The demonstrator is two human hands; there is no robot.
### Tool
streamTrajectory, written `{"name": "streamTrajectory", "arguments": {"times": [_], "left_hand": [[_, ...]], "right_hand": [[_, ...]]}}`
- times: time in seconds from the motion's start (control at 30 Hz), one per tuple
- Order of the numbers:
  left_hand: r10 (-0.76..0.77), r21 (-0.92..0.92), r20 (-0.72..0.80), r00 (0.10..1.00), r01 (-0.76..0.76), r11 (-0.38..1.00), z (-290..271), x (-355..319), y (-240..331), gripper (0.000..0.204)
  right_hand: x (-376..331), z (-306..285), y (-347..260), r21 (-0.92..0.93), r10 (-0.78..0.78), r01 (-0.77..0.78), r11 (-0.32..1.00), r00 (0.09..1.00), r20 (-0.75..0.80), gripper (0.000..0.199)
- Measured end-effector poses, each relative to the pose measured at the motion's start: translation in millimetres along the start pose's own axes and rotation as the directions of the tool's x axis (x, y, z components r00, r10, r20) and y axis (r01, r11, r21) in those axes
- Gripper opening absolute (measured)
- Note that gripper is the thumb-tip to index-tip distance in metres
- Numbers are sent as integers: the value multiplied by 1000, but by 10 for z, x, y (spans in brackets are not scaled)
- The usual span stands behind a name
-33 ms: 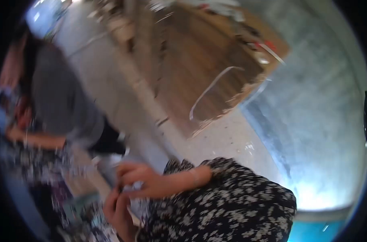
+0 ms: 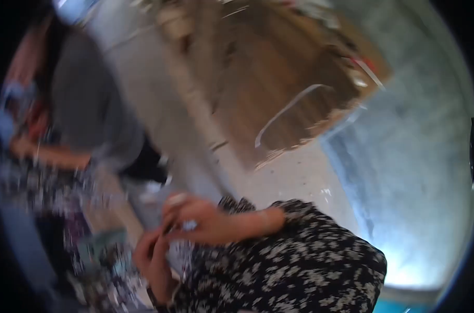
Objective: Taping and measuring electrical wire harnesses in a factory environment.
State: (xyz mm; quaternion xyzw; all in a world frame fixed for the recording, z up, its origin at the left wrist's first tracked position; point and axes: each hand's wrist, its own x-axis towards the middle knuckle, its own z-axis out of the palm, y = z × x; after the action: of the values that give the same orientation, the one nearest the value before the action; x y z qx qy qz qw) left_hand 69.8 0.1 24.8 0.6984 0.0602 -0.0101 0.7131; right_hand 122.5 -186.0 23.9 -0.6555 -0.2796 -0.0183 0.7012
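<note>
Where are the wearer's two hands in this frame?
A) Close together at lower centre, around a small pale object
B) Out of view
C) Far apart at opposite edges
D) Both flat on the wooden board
A: the right hand and left hand meet at lower centre, fingers curled about a small pale object too blurred to identify, well below the wooden board.

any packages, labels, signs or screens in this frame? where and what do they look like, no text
Too blurred to make out any sign, screen or label.
Small pale crinkly item: between the right hand and left hand, lower centre; may be a wrapper, cannot tell.
Teal flat thing: lower left, kind unclear.
</note>
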Motion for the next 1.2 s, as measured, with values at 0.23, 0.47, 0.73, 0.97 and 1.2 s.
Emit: {"name": "streamTrajectory", "arguments": {"times": [0.23,0.47,0.73,0.97,1.2], "left_hand": [[259,115,86,962,-268,956,19,103,-70,28],[378,91,234,896,-407,909,-145,148,155,31],[683,527,202,702,-666,528,-218,187,133,30],[629,573,254,735,-638,514,-286,100,133,30],[577,651,286,765,-597,469,-303,26,168,29]], "right_hand": [[-26,-20,154,417,227,-222,881,973,38,18],[154,-98,-4,198,70,-123,972,965,254,19],[158,14,12,-156,-94,157,975,933,349,19],[162,38,27,-261,-119,248,933,897,426,17],[150,64,62,-277,-161,313,908,874,458,24]]}}
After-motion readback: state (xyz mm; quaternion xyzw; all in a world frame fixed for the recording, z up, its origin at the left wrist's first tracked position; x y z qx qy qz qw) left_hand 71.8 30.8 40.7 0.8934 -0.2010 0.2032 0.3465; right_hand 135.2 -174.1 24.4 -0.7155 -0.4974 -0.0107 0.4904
